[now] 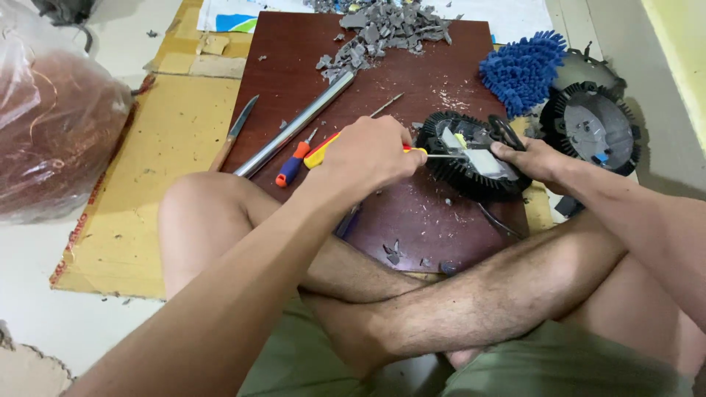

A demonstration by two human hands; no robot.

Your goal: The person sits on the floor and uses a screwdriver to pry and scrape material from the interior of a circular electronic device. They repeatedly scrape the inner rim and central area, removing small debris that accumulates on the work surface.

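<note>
My left hand (368,153) grips a screwdriver with a yellow and red handle (318,154); its metal tip reaches into a round black finned housing (448,167) lying on a dark red board (412,81). My right hand (531,158) rests on the housing's right side, next to a white part inside it. I sit cross-legged with my knees over the board's near edge.
On the board lie a steel tube (294,126), a small orange and blue screwdriver (293,165) and a knife (234,132); grey broken bits (382,31) are heaped at the far end. A blue mop head (521,68) and another black round housing (593,126) sit right. A plastic bag (51,125) stands left.
</note>
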